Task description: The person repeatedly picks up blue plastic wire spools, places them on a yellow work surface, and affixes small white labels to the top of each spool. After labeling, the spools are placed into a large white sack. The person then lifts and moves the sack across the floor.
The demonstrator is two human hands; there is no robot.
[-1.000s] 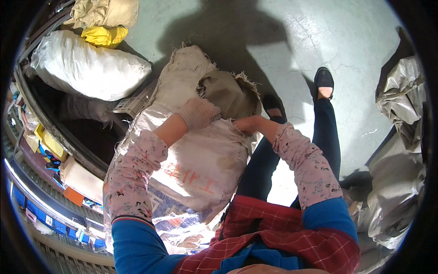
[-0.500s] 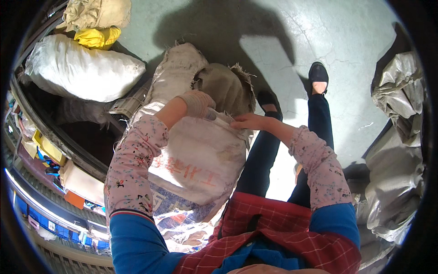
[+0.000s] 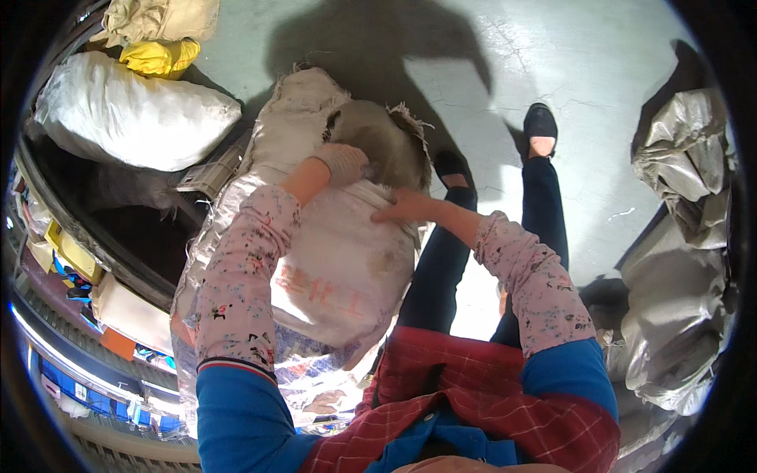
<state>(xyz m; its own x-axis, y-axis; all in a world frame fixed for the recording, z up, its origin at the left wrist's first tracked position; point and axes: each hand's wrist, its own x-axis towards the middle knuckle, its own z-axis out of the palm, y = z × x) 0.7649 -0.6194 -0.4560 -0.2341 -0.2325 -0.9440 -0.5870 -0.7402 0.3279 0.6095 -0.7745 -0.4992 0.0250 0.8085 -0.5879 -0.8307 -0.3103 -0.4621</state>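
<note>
A large white woven sack (image 3: pixel 347 260) with faded red printing bulges in front of me, its frayed mouth turned away from me. Inside the opening shows a grey-brown cloth-like surface (image 3: pixel 378 134). At the mouth's left side is my left hand (image 3: pixel 345 164), in a pale knitted glove; its fingers are curled, and what they hold is hidden. My bare right hand (image 3: pixel 408 206) pinches the sack's near rim, thumb on the outer face. Both forearms wear pink patterned sleeve covers.
At the upper left lie a stuffed white sack (image 3: pixel 134 114), a yellow bag (image 3: pixel 162 57) and a beige sack (image 3: pixel 162 17). A grey plastic crate (image 3: pixel 213 169) stands left of the printed sack. Grey sacks (image 3: pixel 678 307) line the right side. My legs and black shoes (image 3: pixel 540 122) are right of the sack.
My left hand has shifted slightly away from me along the sack's mouth. My right hand has moved a little to the left on the rim. The whole view has shifted slightly.
</note>
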